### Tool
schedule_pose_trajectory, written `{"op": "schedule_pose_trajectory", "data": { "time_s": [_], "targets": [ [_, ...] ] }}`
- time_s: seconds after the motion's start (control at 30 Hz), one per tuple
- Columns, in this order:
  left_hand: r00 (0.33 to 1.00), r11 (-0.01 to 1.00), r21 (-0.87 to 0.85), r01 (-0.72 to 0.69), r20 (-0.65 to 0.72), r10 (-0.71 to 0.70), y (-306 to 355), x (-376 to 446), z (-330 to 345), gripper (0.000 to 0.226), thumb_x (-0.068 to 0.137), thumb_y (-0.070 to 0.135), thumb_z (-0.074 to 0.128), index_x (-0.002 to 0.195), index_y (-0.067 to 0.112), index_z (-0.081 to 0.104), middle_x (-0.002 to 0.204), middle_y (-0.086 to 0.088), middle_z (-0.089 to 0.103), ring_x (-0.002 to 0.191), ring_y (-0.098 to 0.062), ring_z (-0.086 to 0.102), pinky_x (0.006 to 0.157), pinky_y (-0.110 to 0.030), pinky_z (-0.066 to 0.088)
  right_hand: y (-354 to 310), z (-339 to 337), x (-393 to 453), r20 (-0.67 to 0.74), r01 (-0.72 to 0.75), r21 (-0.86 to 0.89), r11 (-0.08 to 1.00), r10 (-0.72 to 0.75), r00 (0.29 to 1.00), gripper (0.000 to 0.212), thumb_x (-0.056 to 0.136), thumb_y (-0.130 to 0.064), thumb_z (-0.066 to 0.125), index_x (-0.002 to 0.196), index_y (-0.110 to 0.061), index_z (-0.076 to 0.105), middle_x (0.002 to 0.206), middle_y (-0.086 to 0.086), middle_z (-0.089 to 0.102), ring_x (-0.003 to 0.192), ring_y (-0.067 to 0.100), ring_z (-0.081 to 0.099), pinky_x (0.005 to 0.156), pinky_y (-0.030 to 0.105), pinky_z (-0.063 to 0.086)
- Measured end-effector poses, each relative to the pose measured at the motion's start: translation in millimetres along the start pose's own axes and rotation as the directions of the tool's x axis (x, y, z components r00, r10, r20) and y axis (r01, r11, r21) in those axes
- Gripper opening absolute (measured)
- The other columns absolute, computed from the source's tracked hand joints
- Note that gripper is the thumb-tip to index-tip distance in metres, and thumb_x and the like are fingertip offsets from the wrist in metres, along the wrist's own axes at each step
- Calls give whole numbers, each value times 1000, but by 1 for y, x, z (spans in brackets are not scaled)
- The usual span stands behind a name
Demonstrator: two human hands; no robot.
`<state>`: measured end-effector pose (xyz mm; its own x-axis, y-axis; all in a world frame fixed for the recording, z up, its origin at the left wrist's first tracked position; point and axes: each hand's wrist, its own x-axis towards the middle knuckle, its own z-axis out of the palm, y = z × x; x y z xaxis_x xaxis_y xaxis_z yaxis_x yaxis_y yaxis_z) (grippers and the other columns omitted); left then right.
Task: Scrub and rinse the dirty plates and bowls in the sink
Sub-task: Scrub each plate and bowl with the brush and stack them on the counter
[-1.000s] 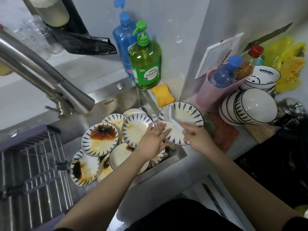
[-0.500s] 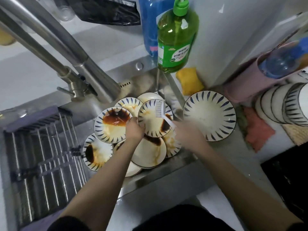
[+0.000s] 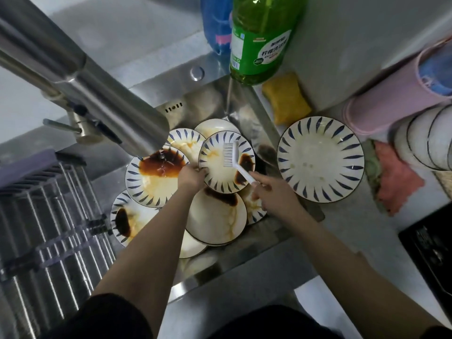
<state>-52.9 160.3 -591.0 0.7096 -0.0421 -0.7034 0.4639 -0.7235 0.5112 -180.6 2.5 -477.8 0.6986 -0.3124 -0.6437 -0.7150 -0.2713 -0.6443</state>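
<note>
Several dirty white plates with blue dashes lie piled in the steel sink [image 3: 247, 111]. My left hand [image 3: 190, 178] grips the left rim of a tilted sauce-stained plate [image 3: 220, 172] on top of the pile. My right hand [image 3: 271, 194] holds a white dish brush [image 3: 234, 159] by its handle, its bristles on that plate's face. A plate with a large brown stain [image 3: 152, 182] lies to the left under the tap. One cleaner plate [image 3: 320, 159] rests on the counter to the right of the sink.
The steel tap [image 3: 85, 86] reaches over the sink from the left. A drying rack [image 3: 51, 221] sits at the left. Green soap bottle [image 3: 261, 37], yellow sponge [image 3: 286, 97], pink holder [image 3: 389, 101], stacked bowls [image 3: 425, 140] and a pink cloth [image 3: 396, 184] crowd the right counter.
Both hands left the plate now on the counter and moved left into the sink. My left hand took hold of a stained plate and the brush came onto it.
</note>
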Motion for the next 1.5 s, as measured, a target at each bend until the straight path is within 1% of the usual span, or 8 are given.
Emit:
{"op": "schedule_pose_trajectory", "data": {
  "time_s": [0.1,0.23,0.53,0.67,0.83,1.1,1.23,1.5],
  "targets": [
    [1000,1000,8,-11,0,11,3,-6,-1,26,93,15,59,117,7,63,100,-9,65,79,-27,60,45,-16,48,-3,0,-1,3,6,-17,1000,-6,1000,37,99,-20,43,134,-26,54,81,-5,58,62,3,48,69,27,45],
    [1000,997,-71,-16,-23,15,2,-11,-10,25,91,15,56,113,8,67,106,-10,69,94,-30,64,85,-37,55,-7,-1,-3,6,2,9,1000,-2,1000,38,99,-20,43,134,-30,53,82,-2,62,63,6,49,67,27,45],
    [994,842,-528,112,49,-102,-20,-57,-41,20,97,3,48,113,3,60,105,-12,63,74,-17,57,50,-15,50,-36,-11,-31,-6,102,52,993,-102,995,37,100,-22,45,134,-33,52,82,-10,61,65,2,53,60,20,44],
    [989,765,-626,150,93,-119,-41,-76,-50,22,98,5,48,115,8,61,103,-8,66,85,-18,62,73,-27,55,-43,-10,-42,-8,111,52,992,-110,994,36,99,-24,47,130,-40,54,84,-2,65,59,8,51,55,25,44],
    [985,751,-640,166,71,-158,-59,-110,-69,19,95,6,47,81,13,59,68,-5,56,49,-11,46,41,-16,40,-49,1,-56,36,144,-28,989,-143,989,35,99,-24,47,131,-35,55,75,-4,63,54,8,46,58,28,41],
    [983,681,-727,93,-43,-180,-77,-152,-93,25,97,20,49,107,0,61,92,-17,70,80,-30,69,75,-44,60,-55,28,-77,101,138,-165,977,-122,987,36,100,-22,46,134,-28,53,76,-3,62,47,1,47,41,13,38],
    [945,895,-442,-66,-316,-86,-74,-172,-104,29,101,21,37,109,1,57,81,-10,58,61,-17,51,47,-23,46,-57,42,-81,162,144,-188,972,-114,980,37,100,-20,43,135,-28,53,73,0,59,49,9,41,40,16,34],
    [829,962,-112,-250,-538,153,-68,-192,-119,32,103,28,35,103,5,58,85,-9,58,78,-24,53,63,-28,29,-66,63,-95,220,301,-430,851,-224,949,33,99,-20,42,124,-29,61,79,-5,63,66,15,55,56,24,39]
  ]
}}
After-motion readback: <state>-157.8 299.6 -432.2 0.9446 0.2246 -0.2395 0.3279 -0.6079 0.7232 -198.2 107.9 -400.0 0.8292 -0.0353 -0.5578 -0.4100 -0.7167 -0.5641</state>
